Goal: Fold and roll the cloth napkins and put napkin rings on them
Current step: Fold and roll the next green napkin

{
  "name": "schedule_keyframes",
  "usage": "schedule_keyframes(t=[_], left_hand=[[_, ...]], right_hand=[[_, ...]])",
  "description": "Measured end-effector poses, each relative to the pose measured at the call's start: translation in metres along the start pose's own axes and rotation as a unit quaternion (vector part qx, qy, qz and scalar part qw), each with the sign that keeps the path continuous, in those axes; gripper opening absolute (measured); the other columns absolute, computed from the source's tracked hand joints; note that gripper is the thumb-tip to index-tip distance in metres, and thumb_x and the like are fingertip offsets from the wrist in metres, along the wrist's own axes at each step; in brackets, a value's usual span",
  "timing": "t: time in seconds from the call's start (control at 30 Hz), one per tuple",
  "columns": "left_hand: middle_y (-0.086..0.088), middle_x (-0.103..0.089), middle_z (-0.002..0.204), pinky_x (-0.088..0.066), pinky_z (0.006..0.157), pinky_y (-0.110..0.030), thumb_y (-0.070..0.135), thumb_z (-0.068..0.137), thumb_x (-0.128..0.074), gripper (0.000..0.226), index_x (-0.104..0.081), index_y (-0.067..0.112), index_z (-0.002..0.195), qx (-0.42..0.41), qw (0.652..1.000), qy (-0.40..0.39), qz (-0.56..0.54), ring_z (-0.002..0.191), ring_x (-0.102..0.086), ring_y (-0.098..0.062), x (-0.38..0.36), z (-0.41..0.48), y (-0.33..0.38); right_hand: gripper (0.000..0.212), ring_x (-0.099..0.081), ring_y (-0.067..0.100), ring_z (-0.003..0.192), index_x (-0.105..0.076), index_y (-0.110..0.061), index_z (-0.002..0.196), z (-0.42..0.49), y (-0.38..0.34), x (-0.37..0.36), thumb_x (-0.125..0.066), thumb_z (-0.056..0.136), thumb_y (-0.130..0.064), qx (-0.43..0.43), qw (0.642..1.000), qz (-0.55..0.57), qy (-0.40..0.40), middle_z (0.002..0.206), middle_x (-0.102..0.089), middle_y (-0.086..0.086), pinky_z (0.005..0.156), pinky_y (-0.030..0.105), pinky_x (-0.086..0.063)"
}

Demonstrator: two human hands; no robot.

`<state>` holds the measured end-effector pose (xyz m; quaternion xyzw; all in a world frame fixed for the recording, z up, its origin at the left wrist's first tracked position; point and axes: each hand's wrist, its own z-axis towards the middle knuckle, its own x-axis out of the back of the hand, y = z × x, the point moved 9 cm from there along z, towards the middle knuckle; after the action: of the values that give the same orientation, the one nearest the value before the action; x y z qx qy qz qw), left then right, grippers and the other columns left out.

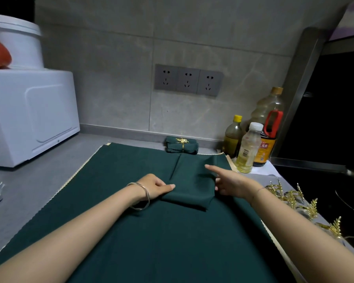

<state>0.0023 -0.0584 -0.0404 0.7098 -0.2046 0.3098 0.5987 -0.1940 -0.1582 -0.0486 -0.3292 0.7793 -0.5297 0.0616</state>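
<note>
Head view: the left hand [154, 185] pinches the 9 o'clock edge of the folded napkin [190, 188] on the green mat [131, 231], a ringed napkin [182, 145] sits at its 12 o'clock, the right hand [233, 181], forefinger straight and seemingly loose, touches its 3 o'clock edge, and napkin rings [292, 198] lie at 4 o'clock.

Folded green napkin [190, 190] lies flat — ringed roll [182, 145] behind it.

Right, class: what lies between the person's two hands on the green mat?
Head view: a folded green napkin lies between the left hand and right hand, both touching its edges.
</note>
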Motion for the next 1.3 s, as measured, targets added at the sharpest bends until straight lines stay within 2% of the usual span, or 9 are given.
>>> schedule_keyframes(t=[0.13,0.37,0.5,0.63,0.9,1.0,1.07,1.23,1.3], left_hand=[[0.005,-0.047,0.057,-0.035,0.052,-0.015,0.045,0.086,-0.062,0.038,-0.06,0.019,0.058,-0.003,1.0,0.008,-0.018,0.055,-0.041,-0.011,-0.001,-0.003,0.001],[0.005,-0.063,0.072,-0.043,0.066,-0.018,0.037,0.084,-0.067,0.022,-0.067,0.021,0.069,0.019,0.994,-0.004,-0.112,0.07,-0.056,-0.009,-0.009,-0.028,0.006],[0.013,-0.064,0.064,-0.038,0.062,-0.013,0.038,0.087,-0.062,0.03,-0.065,0.024,0.06,0.01,0.991,-0.111,-0.079,0.062,-0.051,-0.001,-0.035,-0.062,0.013],[0.016,-0.064,0.061,-0.035,0.051,-0.011,0.039,0.09,-0.056,0.031,-0.069,0.023,0.067,0.044,0.985,-0.168,-0.022,0.054,-0.042,-0.002,-0.05,-0.081,0.019],[-0.003,-0.05,0.066,-0.038,0.052,-0.022,0.037,0.092,-0.055,0.029,-0.057,0.009,0.09,0.136,0.984,-0.061,-0.097,0.053,-0.043,-0.015,-0.048,-0.048,0.032],[-0.006,-0.062,0.081,-0.047,0.068,-0.027,0.029,0.089,-0.061,0.024,-0.064,0.007,0.1,0.09,0.986,-0.012,-0.143,0.07,-0.059,-0.024,-0.045,-0.04,0.04],[-0.008,-0.062,0.083,-0.045,0.058,-0.02,0.024,0.087,-0.064,0.021,-0.065,0.005,0.097,0.035,0.981,0.025,-0.189,0.066,-0.056,-0.019,-0.034,-0.041,0.049],[-0.008,-0.069,0.088,-0.052,0.079,-0.026,0.019,0.083,-0.07,0.019,-0.069,0.004,0.095,0.027,0.969,0.076,-0.232,0.09,-0.067,-0.025,-0.02,-0.051,0.035],[-0.005,-0.066,0.088,-0.049,0.073,-0.025,0.03,0.081,-0.072,0.026,-0.068,0.008,0.096,0.089,0.977,0.052,-0.188,0.077,-0.064,-0.018,-0.028,-0.05,0.017]], right_hand=[[0.039,-0.045,0.01,0.048,-0.05,-0.017,0.075,-0.047,-0.003,-0.032,-0.071,0.076,-0.05,0.084,0.99,-0.073,-0.083,0.05,-0.049,-0.006,0.048,0.018,-0.034],[0.009,-0.064,0.0,0.073,-0.066,-0.018,0.095,-0.108,-0.007,-0.062,-0.06,0.092,-0.013,0.259,0.949,-0.156,-0.092,0.081,-0.071,-0.015,0.067,0.016,-0.047],[0.037,-0.035,0.002,0.038,-0.053,-0.023,0.059,-0.126,0.006,-0.039,-0.053,0.095,-0.03,0.217,0.962,-0.161,-0.017,0.043,-0.045,-0.014,0.041,0.016,-0.028],[0.041,-0.033,0.013,0.04,-0.048,-0.015,0.072,-0.133,0.038,-0.025,-0.057,0.087,-0.052,0.085,0.982,-0.167,0.022,0.053,-0.04,0.002,0.04,0.02,-0.025],[0.03,-0.059,0.021,0.074,-0.057,-0.009,0.095,-0.105,0.027,0.008,-0.054,0.093,-0.039,0.115,0.95,-0.183,0.227,0.089,-0.065,0.007,0.056,0.024,-0.043],[0.026,-0.056,0.016,0.074,-0.06,-0.001,0.082,-0.106,0.01,0.007,-0.049,0.097,-0.02,0.205,0.936,-0.149,0.244,0.08,-0.065,0.011,0.058,0.018,-0.039],[0.032,-0.053,0.012,0.068,-0.058,0.007,0.08,-0.108,-0.001,0.007,-0.047,0.098,-0.017,0.249,0.931,-0.105,0.245,0.074,-0.062,0.018,0.059,0.022,-0.039],[0.039,-0.048,0.017,0.071,-0.057,0.011,0.079,-0.082,0.024,0.002,-0.052,0.096,-0.024,0.128,0.964,-0.102,0.207,0.081,-0.064,0.029,0.053,0.024,-0.036],[0.038,-0.043,0.017,0.065,-0.05,0.003,0.065,-0.081,0.029,0.001,-0.054,0.094,-0.021,0.09,0.957,-0.17,0.217,0.068,-0.054,0.025,0.041,0.017,-0.03]])
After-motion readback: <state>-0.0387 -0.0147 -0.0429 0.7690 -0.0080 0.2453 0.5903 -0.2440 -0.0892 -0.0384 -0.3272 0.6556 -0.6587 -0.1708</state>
